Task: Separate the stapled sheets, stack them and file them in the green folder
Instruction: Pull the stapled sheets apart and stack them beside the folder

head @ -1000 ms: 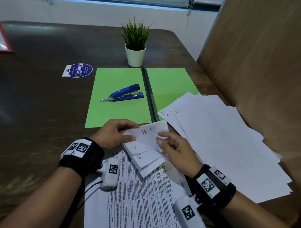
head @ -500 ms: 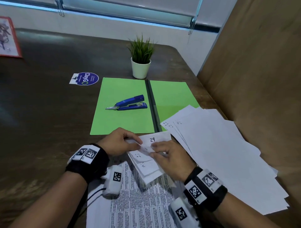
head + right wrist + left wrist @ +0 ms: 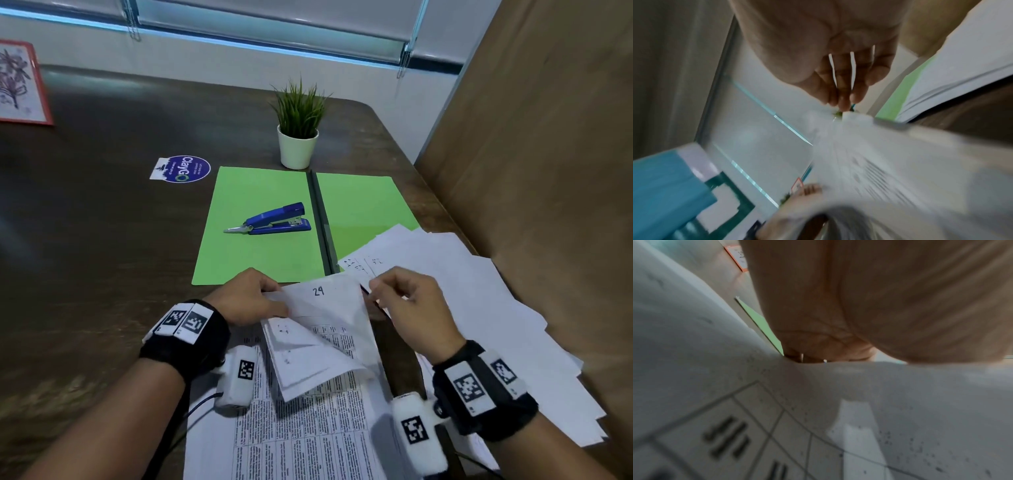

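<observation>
Two hands' fingers [image 3: 270,291] pinch opposite corners of sheet 29 [image 3: 325,301].

dark wooden table [image 3: 102,240], brown partition [image 3: 548,154], window blinds [image 3: 274,17]

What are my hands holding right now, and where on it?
Left hand grips the stapled sheets at their top left corner; right hand pinches the top right corner of the sheet marked 29.
</observation>
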`<state>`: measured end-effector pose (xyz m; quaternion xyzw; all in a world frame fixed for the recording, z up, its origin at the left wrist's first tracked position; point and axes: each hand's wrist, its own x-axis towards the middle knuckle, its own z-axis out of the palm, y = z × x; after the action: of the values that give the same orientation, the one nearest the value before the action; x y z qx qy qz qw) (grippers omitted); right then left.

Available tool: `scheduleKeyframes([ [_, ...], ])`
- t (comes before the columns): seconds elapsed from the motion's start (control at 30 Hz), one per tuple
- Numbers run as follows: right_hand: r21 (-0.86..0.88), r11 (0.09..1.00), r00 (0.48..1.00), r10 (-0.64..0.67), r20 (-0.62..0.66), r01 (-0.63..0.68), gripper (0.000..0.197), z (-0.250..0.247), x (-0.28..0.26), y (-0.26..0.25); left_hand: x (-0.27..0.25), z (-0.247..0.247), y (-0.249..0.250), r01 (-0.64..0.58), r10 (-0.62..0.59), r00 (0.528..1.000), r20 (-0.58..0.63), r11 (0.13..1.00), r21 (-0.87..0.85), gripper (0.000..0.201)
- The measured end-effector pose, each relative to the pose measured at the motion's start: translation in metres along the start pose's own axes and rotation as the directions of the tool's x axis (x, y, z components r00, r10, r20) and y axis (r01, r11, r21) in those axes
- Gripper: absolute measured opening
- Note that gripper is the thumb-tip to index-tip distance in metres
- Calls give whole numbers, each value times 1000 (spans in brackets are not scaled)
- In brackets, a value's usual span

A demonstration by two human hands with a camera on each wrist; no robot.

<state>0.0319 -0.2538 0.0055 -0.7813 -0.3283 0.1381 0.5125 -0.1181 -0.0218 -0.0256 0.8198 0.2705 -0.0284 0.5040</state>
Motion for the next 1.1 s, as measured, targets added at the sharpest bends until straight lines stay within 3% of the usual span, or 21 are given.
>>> scheduleKeyframes([
  [0.1, -114, 989, 970, 117, 215, -94, 17, -7, -15, 18, -1, 0, 1, 3, -3, 1000, -3, 1000, -6, 14],
  [0.17, -151, 983, 952, 139, 271, -101, 8, -4, -25, 28, -1, 0, 2, 7, -7, 1000, 3, 1000, -13, 17],
  [0.27, -93, 995, 982, 60, 181, -44, 5, 1, -29, 26, -1, 1, 2, 11, -11, 1000, -18, 1000, -5, 15],
  [0.37, 26, 999, 999, -45, 29, 44, 28, 6, -29, 11, -1, 1, 0, 11, -11, 999, -44, 1000, 2, 19],
  [0.47, 7, 1000, 991, 10, 130, -11, 40, 8, -26, 11, -1, 1, 0, 5, -4, 998, -55, 1000, 15, 20],
  [0.53, -184, 983, 965, 73, 250, -27, 17, 10, -25, 19, -1, 0, 0, 1, -1, 999, -53, 1000, 13, 15],
  [0.57, -250, 968, 953, 83, 291, -8, 19, 10, -25, 23, -1, 1, 0, 1, -1, 998, -55, 1000, 16, 13],
  [0.6, -251, 968, 955, 68, 287, 6, 29, 11, -25, 24, -1, 1, 0, 4, -4, 998, -59, 1000, 15, 11],
  [0.7, -93, 995, 998, -14, 66, 20, 27, 3, -21, 20, 0, 0, 1, 23, -23, 999, -45, 1000, 7, 14],
  [0.73, -67, 998, 998, -7, 68, 12, 27, 0, -20, 22, 0, 0, 0, 24, -24, 999, -39, 1000, 2, 18],
  [0.83, -195, 980, 928, 116, 354, -48, 32, -6, -27, 29, -1, 0, -1, 26, -26, 999, -42, 1000, -1, 28],
  [0.87, -220, 974, 923, 133, 361, -54, 32, -7, -29, 32, -1, -1, -1, 28, -28, 999, -43, 1000, -8, 28],
  [0.97, -132, 989, 983, 80, 163, -59, 35, -16, -28, 34, -2, -2, 3, 20, -20, 999, -29, 1000, 8, 26],
  [1.03, -82, 990, 967, 134, 216, -119, 32, -21, -29, 33, -1, -2, 1, 17, -16, 1000, -25, 999, 29, 22],
  [1.1, -145, 981, 948, 166, 272, -131, 39, -26, -31, 34, 0, -2, 0, 18, -16, 999, -37, 999, 36, 18],
])
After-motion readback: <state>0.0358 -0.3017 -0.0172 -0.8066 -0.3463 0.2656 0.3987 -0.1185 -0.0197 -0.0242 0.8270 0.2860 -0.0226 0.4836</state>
